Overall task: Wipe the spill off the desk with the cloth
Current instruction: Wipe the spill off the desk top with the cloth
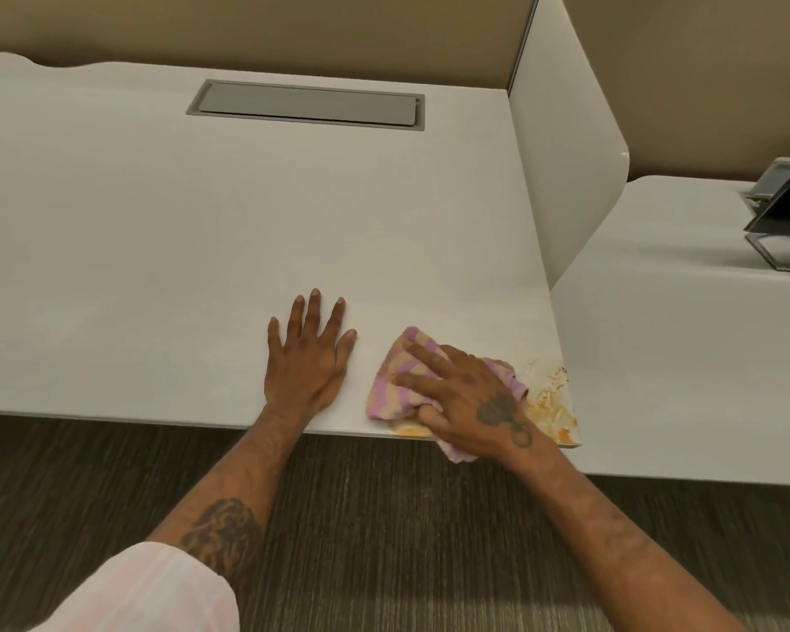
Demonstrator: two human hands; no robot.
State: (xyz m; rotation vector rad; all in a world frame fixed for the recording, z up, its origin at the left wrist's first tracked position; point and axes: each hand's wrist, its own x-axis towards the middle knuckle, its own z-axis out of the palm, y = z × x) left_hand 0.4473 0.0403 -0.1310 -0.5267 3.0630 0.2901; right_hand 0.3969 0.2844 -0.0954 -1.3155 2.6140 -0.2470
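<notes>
A pink and tan striped cloth (395,378) lies crumpled near the front right corner of the white desk (201,230). My right hand (466,399) presses flat on top of it, thumb curled around its front edge, part of the cloth hanging over the desk edge. An orange-brown spill (550,399) smears the corner just right of the cloth, with a streak along the front edge under my hand. My left hand (309,353) rests flat on the desk with fingers spread, a little left of the cloth, holding nothing.
A grey cable hatch (306,104) is set into the back of the desk. A white divider panel (566,175) stands along the right side. Beyond it, a neighbouring desk holds a dark monitor stand (785,221). Dark carpet (384,517) lies below.
</notes>
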